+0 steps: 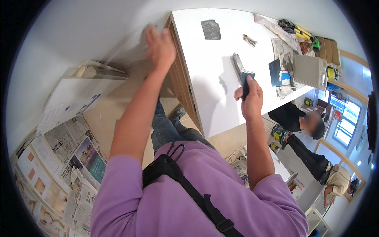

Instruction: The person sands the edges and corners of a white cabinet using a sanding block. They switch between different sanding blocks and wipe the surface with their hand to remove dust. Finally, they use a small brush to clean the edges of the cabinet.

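Observation:
My left hand (161, 49) is raised by the white wall (118, 26), beside the table's left edge. Its fingers are apart and hold nothing; whether it touches the wall I cannot tell. My right hand (252, 100) grips a dark blue folded sheet (246, 81), probably sandpaper, above the white tabletop (204, 65). Just beyond that sheet is a long grey tool (237, 62) with a rounded end; its near end is hidden, and I cannot tell whether it is held. A worn grey square sheet (210, 29) and a small wrapped item (250, 41) lie farther back.
On the right, a beige plastic jerrycan (309, 71), newspaper (281, 93) and a dark blue sheet (275, 72) crowd the table. A white panel (80, 94) leans left, above newspapers (68, 142) on the floor. Two people (291, 118) are at the right.

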Available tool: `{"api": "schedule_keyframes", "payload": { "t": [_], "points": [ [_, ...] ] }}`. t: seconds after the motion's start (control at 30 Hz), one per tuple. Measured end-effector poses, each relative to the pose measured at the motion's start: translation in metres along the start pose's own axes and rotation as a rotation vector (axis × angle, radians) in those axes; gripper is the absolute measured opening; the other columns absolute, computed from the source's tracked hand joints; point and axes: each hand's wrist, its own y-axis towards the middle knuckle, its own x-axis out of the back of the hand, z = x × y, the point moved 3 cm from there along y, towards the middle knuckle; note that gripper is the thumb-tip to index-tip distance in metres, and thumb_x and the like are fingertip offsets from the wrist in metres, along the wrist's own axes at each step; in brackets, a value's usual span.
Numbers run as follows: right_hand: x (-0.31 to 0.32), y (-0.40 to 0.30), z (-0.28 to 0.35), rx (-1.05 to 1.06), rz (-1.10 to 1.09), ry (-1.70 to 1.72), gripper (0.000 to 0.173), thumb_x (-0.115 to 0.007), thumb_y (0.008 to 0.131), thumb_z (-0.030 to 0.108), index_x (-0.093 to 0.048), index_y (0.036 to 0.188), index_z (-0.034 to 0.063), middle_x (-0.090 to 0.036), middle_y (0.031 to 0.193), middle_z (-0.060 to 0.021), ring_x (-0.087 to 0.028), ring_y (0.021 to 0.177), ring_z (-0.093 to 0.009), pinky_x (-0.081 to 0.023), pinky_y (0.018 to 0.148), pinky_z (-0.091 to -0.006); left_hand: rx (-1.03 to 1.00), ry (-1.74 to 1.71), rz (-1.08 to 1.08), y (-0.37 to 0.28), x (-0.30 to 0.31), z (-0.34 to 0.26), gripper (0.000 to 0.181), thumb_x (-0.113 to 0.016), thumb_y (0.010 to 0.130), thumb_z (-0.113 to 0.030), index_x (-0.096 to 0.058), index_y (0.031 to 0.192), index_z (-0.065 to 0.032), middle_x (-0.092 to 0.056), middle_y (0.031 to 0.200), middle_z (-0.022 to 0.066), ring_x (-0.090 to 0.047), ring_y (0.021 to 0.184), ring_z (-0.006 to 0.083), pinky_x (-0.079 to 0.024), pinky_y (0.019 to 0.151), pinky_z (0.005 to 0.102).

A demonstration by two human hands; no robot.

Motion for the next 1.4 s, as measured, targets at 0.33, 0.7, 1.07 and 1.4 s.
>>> {"api": "schedule_keyframes", "payload": {
  "t": [0.33, 0.7, 1.07, 1.4],
  "points": [
    [-0.013, -0.013, -0.024, -0.015, 0.088, -0.018, 0.034, -0.052, 0.111, 0.03, -0.057, 0.093, 0.0024, -0.062, 0.063, -0.0122, -0.06, 0.058, -0.023, -0.048, 0.059, -0.0354, -0.913, 0.474, 0.72, -0.103, -0.046, -0.093, 0.073, -0.045, 0.108, -0.052, -0.037, 0.16, -0.0007, -0.033, 0.168, 0.0208, -0.023, 0.159, 0.0369, -0.021, 0.129, 0.054],
    [-0.009, -0.032, -0.072, -0.15, 0.164, 0.056, 0.035, -0.051, 0.111, 0.032, -0.058, 0.091, 0.0051, -0.064, 0.064, -0.0105, -0.061, 0.057, -0.02, -0.05, 0.057, -0.032, -0.114, -0.231, 0.193, -0.116, -0.028, -0.025, 0.074, -0.046, 0.109, -0.021, -0.007, 0.162, 0.0127, -0.016, 0.168, 0.0357, -0.019, 0.158, 0.047, -0.016, 0.13, 0.0486],
    [-0.004, -0.023, -0.071, -0.151, 0.246, -0.003, 0.036, -0.049, 0.111, 0.033, -0.057, 0.093, 0.0027, -0.064, 0.067, -0.0121, -0.063, 0.059, -0.022, -0.052, 0.057, -0.033, -0.107, -0.01, 0.278, -0.146, -0.019, -0.016, 0.077, -0.054, 0.107, -0.026, -0.012, 0.166, -0.0019, -0.023, 0.17, 0.0253, -0.026, 0.157, 0.042, -0.022, 0.129, 0.0479],
    [0.017, -0.039, -0.08, -0.187, 0.211, 0.04, 0.036, -0.048, 0.111, 0.033, -0.058, 0.096, 0.0027, -0.066, 0.067, -0.0123, -0.065, 0.06, -0.021, -0.052, 0.058, -0.0326, 0.064, -0.266, 0.432, -0.182, 0.008, -0.021, 0.064, -0.032, 0.115, -0.04, -0.017, 0.168, -0.008, -0.033, 0.168, 0.0241, -0.035, 0.154, 0.0399, -0.029, 0.125, 0.042]
  ]
}}
